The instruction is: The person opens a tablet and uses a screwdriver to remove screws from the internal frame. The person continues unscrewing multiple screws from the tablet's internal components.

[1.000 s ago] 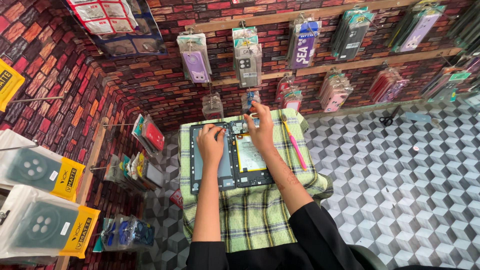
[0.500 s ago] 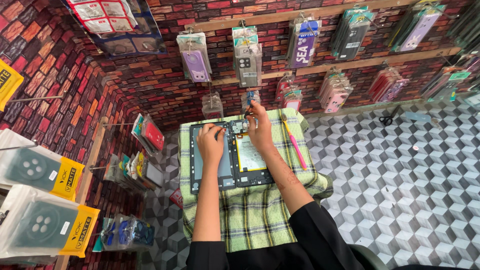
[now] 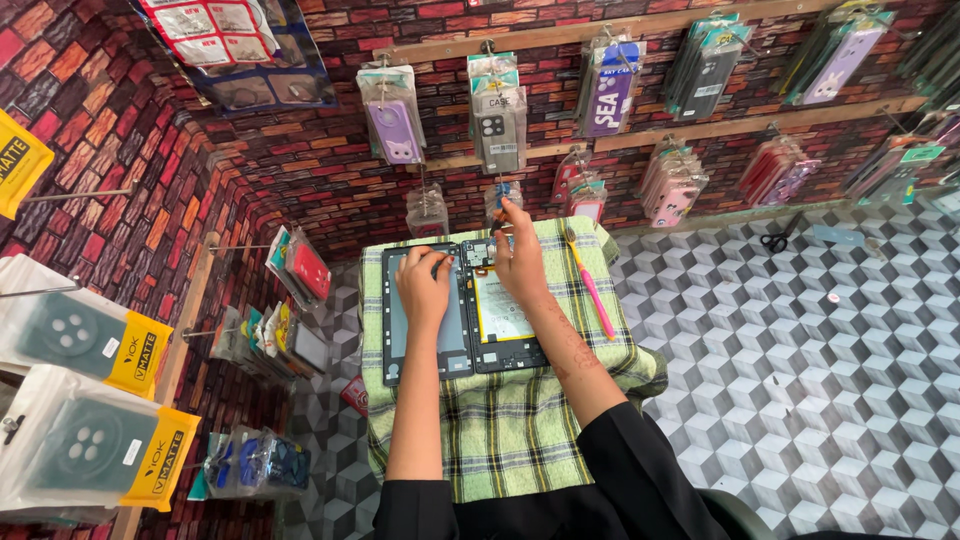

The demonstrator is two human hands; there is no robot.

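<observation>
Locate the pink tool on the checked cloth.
In the head view, the pink tool lies on the checked cloth, right of the opened tablet, beyond the right hand.

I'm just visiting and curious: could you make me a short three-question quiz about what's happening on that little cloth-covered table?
1. True or false: the opened tablet lies on a checked green cloth.
2. Which hand holds a thin tool over the top edge of the tablet? A) left hand B) right hand C) neither
3. Fill in: the pink stick lies on the cloth to the ____ of the tablet, touched by no hand.

Key
1. True.
2. B: the right hand pinches the tool, while the left hand rests on the tablet's back cover.
3. Right.
</observation>
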